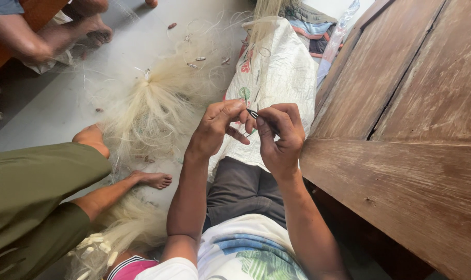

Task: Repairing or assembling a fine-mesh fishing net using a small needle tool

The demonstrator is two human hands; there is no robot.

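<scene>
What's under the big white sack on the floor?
Under the white sack, grey floor shows around its edges, with folded striped cloth at its top end. Pale fishing net lies beside it. Whatever lies beneath stays covered.

A white woven sack (284,67) lies on the floor in the middle, just beyond the hands. It bears red and green printed marks along its left edge. A clear plastic bag (341,28) stands far right.
</scene>
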